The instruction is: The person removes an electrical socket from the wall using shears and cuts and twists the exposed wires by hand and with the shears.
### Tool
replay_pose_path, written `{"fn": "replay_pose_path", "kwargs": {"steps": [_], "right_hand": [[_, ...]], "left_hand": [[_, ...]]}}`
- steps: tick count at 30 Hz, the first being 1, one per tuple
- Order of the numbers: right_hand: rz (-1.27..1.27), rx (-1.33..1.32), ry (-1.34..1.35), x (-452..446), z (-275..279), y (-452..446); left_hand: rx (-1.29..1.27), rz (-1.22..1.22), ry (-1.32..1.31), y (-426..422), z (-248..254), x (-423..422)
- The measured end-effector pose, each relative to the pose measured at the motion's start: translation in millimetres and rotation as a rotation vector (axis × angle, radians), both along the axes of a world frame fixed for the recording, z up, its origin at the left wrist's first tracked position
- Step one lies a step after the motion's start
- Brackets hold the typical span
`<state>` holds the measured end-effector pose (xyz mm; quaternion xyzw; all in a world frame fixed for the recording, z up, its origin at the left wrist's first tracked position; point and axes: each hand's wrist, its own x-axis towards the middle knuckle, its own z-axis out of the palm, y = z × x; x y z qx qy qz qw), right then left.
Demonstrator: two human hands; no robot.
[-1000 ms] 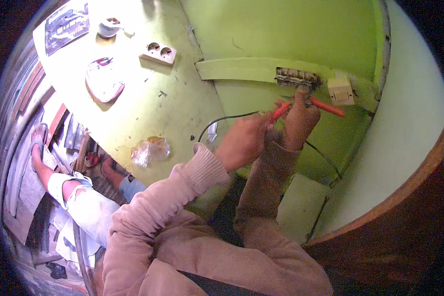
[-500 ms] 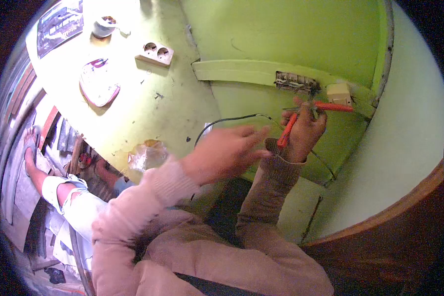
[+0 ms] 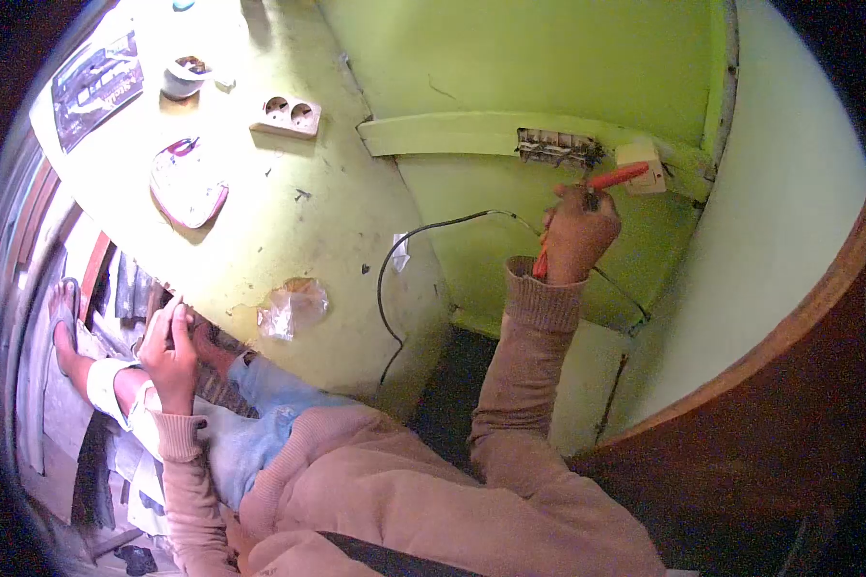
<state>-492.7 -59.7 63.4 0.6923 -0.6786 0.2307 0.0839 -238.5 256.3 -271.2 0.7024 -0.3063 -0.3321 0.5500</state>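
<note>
My right hand [image 3: 587, 236] is closed around red-handled pliers [image 3: 618, 176], one handle sticking out to the right and the other running down by the wrist. The fist hides the jaws. Just above it, an opened socket strip [image 3: 556, 147] with bare inner parts sits on the green ledge, beside a cream switch box [image 3: 639, 168]. A black cable [image 3: 385, 279] curves over the table to my right hand. Past the table's lower left edge, my left hand [image 3: 170, 361] points upward, thumb and fingers drawn together; whatever they pinch, if anything, is too small to tell.
On the table [image 3: 337, 226] lie a white double socket [image 3: 287, 116], a white pouch with dark red trim [image 3: 191, 183], a cup [image 3: 183, 77], a printed sheet [image 3: 96, 88] and a clear plastic bag [image 3: 293, 308]. A pale wall rises at the right, above a brown wooden edge [image 3: 741, 389].
My left hand has swung from beside the cable, far left past the table's edge, and its fingers have drawn together. My right hand has turned, still gripping the pliers. The view has shifted slightly.
</note>
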Motion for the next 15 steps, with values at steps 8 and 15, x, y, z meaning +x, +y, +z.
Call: {"fn": "replay_pose_path", "kwargs": {"steps": [8, 15], "right_hand": [[0.016, -0.079, 0.732, 39.0, 10.4, 17.9], [0.049, 0.010, 0.906, 37.4, 19.0, 15.5]], "left_hand": [[0.055, 0.043, -0.027, 17.6, -22.4, 1.1], [0.086, 0.077, 0.004, 28.6, -21.7, 7.9]]}}
